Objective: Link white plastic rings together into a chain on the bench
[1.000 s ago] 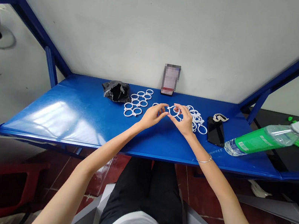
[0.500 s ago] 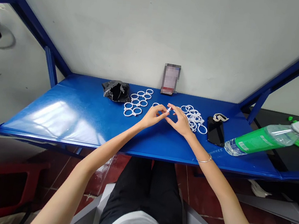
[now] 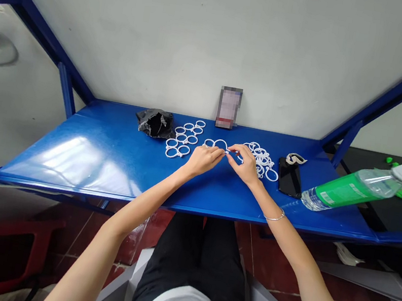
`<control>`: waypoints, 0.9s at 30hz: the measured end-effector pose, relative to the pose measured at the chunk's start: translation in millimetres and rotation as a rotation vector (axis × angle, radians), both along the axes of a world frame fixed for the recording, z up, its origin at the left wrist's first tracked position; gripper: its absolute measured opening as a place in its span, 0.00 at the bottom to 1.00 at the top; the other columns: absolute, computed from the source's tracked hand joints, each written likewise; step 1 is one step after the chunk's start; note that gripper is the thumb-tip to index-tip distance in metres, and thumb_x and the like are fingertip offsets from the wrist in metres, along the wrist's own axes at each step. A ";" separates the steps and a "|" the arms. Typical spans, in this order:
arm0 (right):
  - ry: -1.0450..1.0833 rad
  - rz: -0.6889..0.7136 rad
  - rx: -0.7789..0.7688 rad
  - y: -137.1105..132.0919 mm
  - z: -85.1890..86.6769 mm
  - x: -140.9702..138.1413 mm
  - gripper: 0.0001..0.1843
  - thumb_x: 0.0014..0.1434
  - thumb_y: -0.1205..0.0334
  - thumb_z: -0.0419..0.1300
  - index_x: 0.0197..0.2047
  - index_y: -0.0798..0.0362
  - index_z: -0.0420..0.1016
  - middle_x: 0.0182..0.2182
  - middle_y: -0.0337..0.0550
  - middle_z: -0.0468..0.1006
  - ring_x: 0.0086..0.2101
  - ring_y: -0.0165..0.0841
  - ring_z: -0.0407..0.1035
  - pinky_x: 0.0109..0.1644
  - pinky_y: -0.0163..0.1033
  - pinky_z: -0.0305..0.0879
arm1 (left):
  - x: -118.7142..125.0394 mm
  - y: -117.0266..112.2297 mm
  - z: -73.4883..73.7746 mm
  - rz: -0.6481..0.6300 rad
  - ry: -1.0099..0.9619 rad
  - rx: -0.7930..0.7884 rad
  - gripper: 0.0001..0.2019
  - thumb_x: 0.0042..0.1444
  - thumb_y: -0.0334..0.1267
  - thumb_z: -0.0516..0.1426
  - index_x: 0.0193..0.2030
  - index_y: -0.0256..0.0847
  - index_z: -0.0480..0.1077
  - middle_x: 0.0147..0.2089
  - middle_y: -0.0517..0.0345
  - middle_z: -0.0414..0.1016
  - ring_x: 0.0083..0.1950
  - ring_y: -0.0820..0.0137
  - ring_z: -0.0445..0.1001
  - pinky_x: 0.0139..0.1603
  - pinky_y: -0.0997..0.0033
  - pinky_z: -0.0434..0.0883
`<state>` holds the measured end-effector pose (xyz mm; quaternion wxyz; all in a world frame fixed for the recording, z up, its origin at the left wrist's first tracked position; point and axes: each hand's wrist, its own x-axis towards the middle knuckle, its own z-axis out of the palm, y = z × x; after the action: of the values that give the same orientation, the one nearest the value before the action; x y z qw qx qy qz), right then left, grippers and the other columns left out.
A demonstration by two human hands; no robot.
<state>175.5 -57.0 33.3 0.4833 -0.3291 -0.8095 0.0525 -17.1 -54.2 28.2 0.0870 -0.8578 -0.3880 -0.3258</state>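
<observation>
Above the middle of the blue table (image 3: pixel 101 146), my left hand (image 3: pixel 205 159) and my right hand (image 3: pixel 244 164) meet fingertip to fingertip. Between them they pinch a white plastic ring (image 3: pixel 221 141), whose loop stands up behind the fingers. The small part at its base is mostly covered by my fingertips. Another white ring (image 3: pixel 209 142) lies just behind my left hand. To the left, several white rings (image 3: pixel 182 137) are laid out in joined rows. Close by my right hand is a loose pile of white rings (image 3: pixel 261 156).
A crumpled black plastic bag (image 3: pixel 156 123) lies open at the back left. One phone (image 3: pixel 228 108), its screen blurred, leans on the wall. At right are a dark phone (image 3: pixel 290 178), a white coiled strap (image 3: pixel 295 158) and a large green-labelled bottle (image 3: pixel 348 190).
Both hands have turned a little, and the ring's loop now shows upright behind my fingers. My left fingers have flattened over it. The rings on the table look unmoved.
</observation>
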 end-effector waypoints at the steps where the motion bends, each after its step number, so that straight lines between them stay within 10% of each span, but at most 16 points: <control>1: 0.001 -0.002 0.015 -0.5 0.2 -0.4 0.05 0.66 0.60 0.58 0.44 0.49 0.73 0.37 0.45 0.79 0.37 0.37 0.73 0.40 0.44 0.73 | -0.2 -0.4 0.6 -0.012 0.000 0.027 0.19 0.71 0.41 0.45 0.35 0.38 0.73 0.30 0.54 0.77 0.27 0.72 0.73 0.28 0.73 0.60; 16: 0.067 -0.108 0.070 -7.6 13.3 2.1 0.10 0.68 0.56 0.55 0.40 0.49 0.75 0.34 0.45 0.80 0.33 0.36 0.74 0.36 0.43 0.73 | -4.2 -6.4 14.1 -0.091 -0.272 -0.026 0.24 0.65 0.50 0.55 0.63 0.42 0.62 0.57 0.44 0.70 0.43 0.69 0.78 0.35 0.75 0.73; 27: 0.055 -0.023 -0.022 -9.0 7.3 -3.5 0.08 0.68 0.57 0.56 0.41 0.49 0.75 0.36 0.44 0.79 0.35 0.36 0.74 0.39 0.42 0.74 | -9.4 -0.3 12.7 -0.218 -0.277 -0.223 0.22 0.64 0.50 0.56 0.60 0.42 0.65 0.51 0.50 0.72 0.36 0.74 0.74 0.35 0.75 0.73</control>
<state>171.9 -66.0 40.6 0.5024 -0.3421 -0.7914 0.0651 -26.5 -54.4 40.9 -0.0984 -0.8460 -0.3349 -0.4029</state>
